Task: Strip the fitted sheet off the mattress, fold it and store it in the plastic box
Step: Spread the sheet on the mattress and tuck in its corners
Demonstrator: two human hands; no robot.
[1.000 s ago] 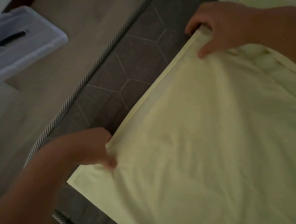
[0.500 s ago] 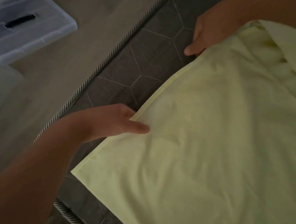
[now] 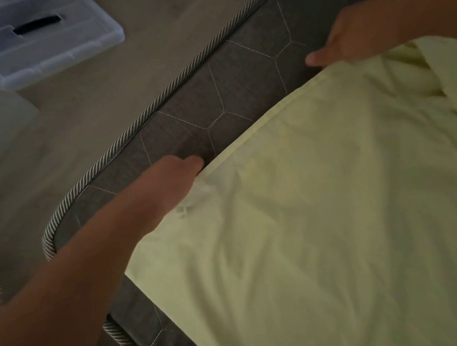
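Folding: left grip (image 3: 176, 179) and right grip (image 3: 349, 37) both pinch the fitted sheet (image 3: 333, 216) hem near the mattress (image 3: 236, 81) edge; best kept taut, square.

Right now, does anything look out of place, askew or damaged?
Nothing stands out. The pale yellow fitted sheet lies loose and rumpled over the bare grey mattress, bunched by the right hand; the left hand grips its edge. That suits stripping. No tear or spill shows.

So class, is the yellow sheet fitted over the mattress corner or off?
Off: the sheet lies loose, and the bare grey mattress corner shows.
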